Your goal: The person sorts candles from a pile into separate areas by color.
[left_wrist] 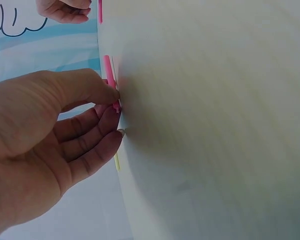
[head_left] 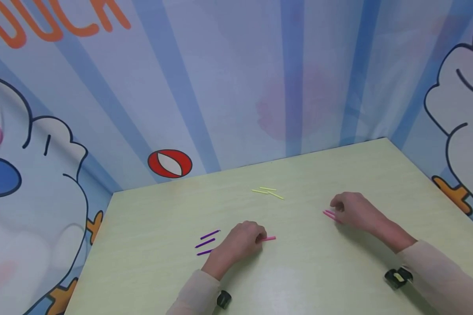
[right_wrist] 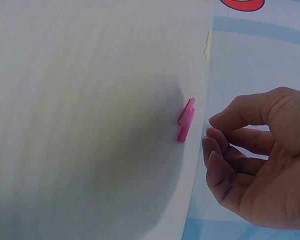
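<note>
Between thumb and fingertips, my left hand (head_left: 240, 241) pinches a slim pink stick (head_left: 270, 239) at the tabletop; its free end points right in the head view. The left wrist view shows that pink stick (left_wrist: 109, 72) standing out past the thumb. Over on the right, my right hand (head_left: 356, 212) hovers beside two pink sticks (head_left: 331, 215). They lie close together on the table, overlapping in the right wrist view. The right fingers (right_wrist: 222, 175) are loosely bent with nothing between them, apart from the sticks.
Several thin sticks lie on the pale table (head_left: 153, 280): yellow sticks (head_left: 276, 195) toward the back, purple sticks (head_left: 205, 243) just left of my left hand. A printed blue-striped wall (head_left: 236, 87) borders the table at the back, with cartoon panels at both sides.
</note>
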`<state>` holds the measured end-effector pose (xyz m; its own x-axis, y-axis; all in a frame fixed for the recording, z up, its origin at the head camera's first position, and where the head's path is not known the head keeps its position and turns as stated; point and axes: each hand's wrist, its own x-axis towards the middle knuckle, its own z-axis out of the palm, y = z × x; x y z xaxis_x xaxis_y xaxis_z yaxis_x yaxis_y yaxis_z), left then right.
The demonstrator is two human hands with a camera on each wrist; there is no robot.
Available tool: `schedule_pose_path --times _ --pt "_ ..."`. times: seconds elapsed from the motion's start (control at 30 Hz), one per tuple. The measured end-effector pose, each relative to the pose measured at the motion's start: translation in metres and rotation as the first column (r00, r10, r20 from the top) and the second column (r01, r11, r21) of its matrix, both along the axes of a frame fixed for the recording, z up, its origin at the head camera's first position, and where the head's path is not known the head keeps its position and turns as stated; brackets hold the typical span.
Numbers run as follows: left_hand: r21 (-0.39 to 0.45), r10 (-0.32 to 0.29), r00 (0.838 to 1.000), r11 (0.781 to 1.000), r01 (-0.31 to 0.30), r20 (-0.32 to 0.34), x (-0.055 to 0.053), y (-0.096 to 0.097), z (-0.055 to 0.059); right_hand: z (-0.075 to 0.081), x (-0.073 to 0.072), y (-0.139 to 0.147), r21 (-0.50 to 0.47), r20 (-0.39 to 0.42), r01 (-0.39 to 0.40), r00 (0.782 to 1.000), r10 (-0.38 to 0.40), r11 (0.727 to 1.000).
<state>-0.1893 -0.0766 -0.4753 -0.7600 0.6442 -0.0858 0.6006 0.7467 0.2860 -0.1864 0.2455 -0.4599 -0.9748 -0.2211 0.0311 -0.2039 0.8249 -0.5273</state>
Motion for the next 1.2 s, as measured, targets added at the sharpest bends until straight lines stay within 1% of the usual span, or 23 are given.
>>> schedule_pose_path --times 0.13,0.33,0.6,0.77,0.93,1.1,1.2 --pt "0.004 -0.002 1.0 1.0 0.002 0.001 0.0 0.0 0.0 0.003 0.0 -0.004 -0.003 -0.01 -0.001 1.0 0.001 1.0" --pt "0.011 -0.004 1.0 1.0 0.004 0.012 0.0 0.0 0.002 0.006 0.001 -0.013 -0.023 -0.035 -0.031 0.999 0.03 0.999" --pt "-0.011 -0.009 1.0 1.0 0.01 0.005 0.002 0.001 0.004 0.003 0.001 -0.021 -0.038 -0.059 -0.074 0.996 0.071 0.997" --pt "-0.026 -0.023 1.0 0.999 0.023 -0.014 0.002 0.001 0.004 0.001 0.003 -0.029 -0.038 -0.048 -0.089 0.995 0.087 0.995" --pt "-0.022 -0.045 0.998 0.999 0.044 -0.04 0.002 0.002 0.002 -0.004 0.004 -0.039 -0.041 -0.034 -0.109 0.994 0.107 0.993" --pt "-0.021 -0.061 0.996 0.998 0.06 -0.063 0.001 0.004 0.002 -0.005 0.004 -0.048 -0.049 -0.03 -0.118 0.993 0.117 0.992" --pt "-0.024 -0.065 0.996 0.998 0.064 -0.065 0.001 0.005 0.003 -0.005 0.004 -0.054 -0.058 -0.031 -0.133 0.991 0.131 0.989"
